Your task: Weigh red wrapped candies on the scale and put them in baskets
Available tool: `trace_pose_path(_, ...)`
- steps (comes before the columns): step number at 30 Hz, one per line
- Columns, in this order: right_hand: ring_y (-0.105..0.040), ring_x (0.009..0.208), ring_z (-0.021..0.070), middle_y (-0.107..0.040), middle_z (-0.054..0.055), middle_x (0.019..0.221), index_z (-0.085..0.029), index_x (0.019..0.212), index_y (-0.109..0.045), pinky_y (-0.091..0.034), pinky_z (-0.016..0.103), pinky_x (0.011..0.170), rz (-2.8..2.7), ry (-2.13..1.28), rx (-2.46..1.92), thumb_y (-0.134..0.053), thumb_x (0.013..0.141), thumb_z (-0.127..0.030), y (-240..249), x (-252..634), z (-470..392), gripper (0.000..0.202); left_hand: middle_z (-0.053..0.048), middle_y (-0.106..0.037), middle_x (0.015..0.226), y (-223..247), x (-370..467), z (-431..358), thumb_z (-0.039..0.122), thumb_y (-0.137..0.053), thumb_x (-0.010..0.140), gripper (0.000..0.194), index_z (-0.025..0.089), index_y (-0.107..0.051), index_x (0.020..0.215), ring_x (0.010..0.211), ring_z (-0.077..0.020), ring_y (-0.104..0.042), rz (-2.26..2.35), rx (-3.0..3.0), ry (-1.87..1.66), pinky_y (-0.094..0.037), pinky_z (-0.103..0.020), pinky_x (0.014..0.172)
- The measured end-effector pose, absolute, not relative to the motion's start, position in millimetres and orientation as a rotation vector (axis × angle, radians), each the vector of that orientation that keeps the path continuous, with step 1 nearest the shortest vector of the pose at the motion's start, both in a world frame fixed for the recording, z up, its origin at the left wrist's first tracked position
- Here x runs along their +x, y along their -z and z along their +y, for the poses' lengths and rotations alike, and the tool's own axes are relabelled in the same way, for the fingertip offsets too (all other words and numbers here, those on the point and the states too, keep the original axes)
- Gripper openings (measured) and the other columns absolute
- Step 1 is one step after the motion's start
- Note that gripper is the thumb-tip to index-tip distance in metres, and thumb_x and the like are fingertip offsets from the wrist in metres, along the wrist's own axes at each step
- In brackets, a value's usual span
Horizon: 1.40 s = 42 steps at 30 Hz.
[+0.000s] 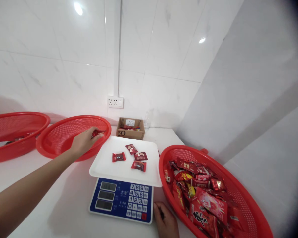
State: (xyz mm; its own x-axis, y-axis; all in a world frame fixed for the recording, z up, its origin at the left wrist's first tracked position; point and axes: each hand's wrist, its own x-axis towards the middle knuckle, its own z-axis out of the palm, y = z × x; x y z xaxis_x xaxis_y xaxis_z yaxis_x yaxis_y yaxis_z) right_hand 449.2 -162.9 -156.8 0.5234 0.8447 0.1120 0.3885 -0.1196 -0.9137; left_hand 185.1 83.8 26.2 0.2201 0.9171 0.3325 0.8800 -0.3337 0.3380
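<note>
My left hand [84,141] is closed on a small red candy packet [97,133], raised over the right rim of the middle red basket [64,124]. Just right of it, a white weighing tray [106,170] bears several small red wrapped candies [139,166]. The tray tops a digital scale [123,200] with a blue keypad panel; its display digits are too faint to read. Resting on the table, my right hand [166,221] has its fingers curled beside the scale's lower right corner. A dark hollow shows between them, with nothing visible inside.
Close on the right stands a large red basket [250,188] full of mixed red snack packets [203,205]. Another red basket [17,152] is at the far left. Behind the tray, a cardboard box [130,134] holds packets, with a clear plastic bottle [147,119] beside it, near the tiled wall.
</note>
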Motion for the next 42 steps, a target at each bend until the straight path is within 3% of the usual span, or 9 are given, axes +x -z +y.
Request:
trace_pose_path(3, -0.062, 0.060, 0.0185, -0.069, 0.005, 0.065, -0.020, 0.068, -0.066, -0.047, 0.024, 0.058, -1.037, -0.558, -1.714, -0.043, 0.080, -0.068, 157.8, 449.4, -162.9, 0.054, -0.017, -0.060, 0.115, -22.9, 170.9, 89.5, 0.052, -0.030, 0.091, 0.053, 0.012, -0.049, 0.120, 0.102, -0.0353, -0.058, 1.833, 2.533, -0.726, -0.048, -0.043, 0.074)
trace_pose_path(5, -0.062, 0.060, 0.0187, -0.069, 0.005, 0.065, -0.020, 0.068, -0.066, -0.047, 0.024, 0.059, -1.035, -0.576, -1.716, -0.044, 0.080, -0.067, 158.5, 449.8, -163.0, 0.053, -0.024, -0.048, 0.130, -16.7, 172.0, 89.9, 0.051, -0.031, 0.091, 0.060, 0.005, -0.043, 0.128, 0.120, -0.0401, -0.044, 1.780, 2.615, -0.737, -0.040, -0.052, 0.091)
trace_pose_path(8, -0.062, 0.062, 0.0193, -0.069, 0.005, 0.067, -0.020, 0.070, -0.067, -0.047, 0.024, 0.060, -1.028, -0.581, -1.731, -0.044, 0.080, -0.067, 159.3, 450.4, -163.3, 0.053, -0.023, -0.036, 0.142, -4.3, 190.7, 81.3, 0.049, -0.037, 0.090, 0.061, 0.007, -0.039, 0.133, 0.132, -0.0355, -0.033, 1.558, 2.715, -0.649, -0.030, -0.049, 0.106)
trace_pose_path(14, -0.061, 0.060, 0.0193, -0.068, 0.005, 0.065, -0.020, 0.068, -0.065, -0.046, 0.024, 0.058, -1.032, -0.559, -1.718, -0.045, 0.080, -0.066, 159.8, 449.8, -163.2, 0.052, -0.009, -0.022, 0.154, 15.6, 255.8, 51.3, 0.055, -0.045, 0.086, 0.067, 0.025, -0.027, 0.143, 0.137, -0.0230, -0.032, 0.966, 2.807, -0.279, -0.034, -0.037, 0.107)
trace_pose_path(19, -0.062, 0.061, 0.0190, -0.067, 0.004, 0.065, -0.019, 0.068, -0.065, -0.047, 0.024, 0.058, -1.043, -0.555, -1.694, -0.044, 0.080, -0.066, 161.8, 450.0, -161.9, 0.053, -0.019, -0.019, 0.153, 20.4, 306.3, 44.9, 0.072, -0.041, 0.078, 0.085, 0.022, -0.024, 0.145, 0.138, -0.0376, -0.023, 0.862, 2.785, -0.138, -0.025, -0.062, 0.104)
trace_pose_path(23, -0.062, 0.059, 0.0187, -0.066, 0.004, 0.062, -0.020, 0.065, -0.064, -0.046, 0.023, 0.057, -1.061, -0.506, -1.682, -0.044, 0.080, -0.067, 166.6, 451.6, -160.1, 0.053, -0.018, -0.036, 0.146, 21.3, 334.3, 42.2, 0.077, -0.037, 0.075, 0.081, 0.026, -0.040, 0.137, 0.136, -0.0409, -0.027, 0.792, 2.821, -0.149, -0.023, -0.065, 0.101)
trace_pose_path(27, -0.062, 0.060, 0.0180, -0.067, 0.004, 0.063, -0.020, 0.065, -0.063, -0.047, 0.022, 0.058, -1.078, -0.497, -1.696, -0.041, 0.082, -0.066, 172.5, 453.2, -159.5, 0.053, -0.012, -0.055, 0.127, 25.0, 344.9, 40.5, 0.074, -0.040, 0.077, 0.068, 0.025, -0.056, 0.121, 0.124, -0.0328, -0.045, 0.694, 2.888, -0.242, -0.029, -0.054, 0.100)
trace_pose_path(33, -0.061, 0.057, 0.0174, -0.065, 0.003, 0.060, -0.020, 0.065, -0.063, -0.046, 0.022, 0.055, -1.080, -0.471, -1.711, -0.041, 0.082, -0.066, 176.3, 453.9, -159.2, 0.053, -0.009, -0.061, 0.114, 32.2, 341.7, 45.8, 0.072, -0.046, 0.075, 0.062, 0.023, -0.060, 0.111, 0.107, -0.0284, -0.056, 0.491, 3.004, -0.314, -0.037, -0.044, 0.090)
trace_pose_path(42, -0.061, 0.057, 0.0174, -0.065, 0.003, 0.060, -0.019, 0.065, -0.063, -0.046, 0.022, 0.056, -1.084, -0.462, -1.723, -0.040, 0.081, -0.068, 173.2, 453.3, -159.4, 0.057, -0.008, -0.064, 0.101, 36.4, 342.3, 44.2, 0.046, -0.045, 0.090, 0.033, 0.018, -0.056, 0.104, 0.095, -0.0217, -0.058, 0.297, 3.166, -0.371, -0.043, -0.032, 0.075)
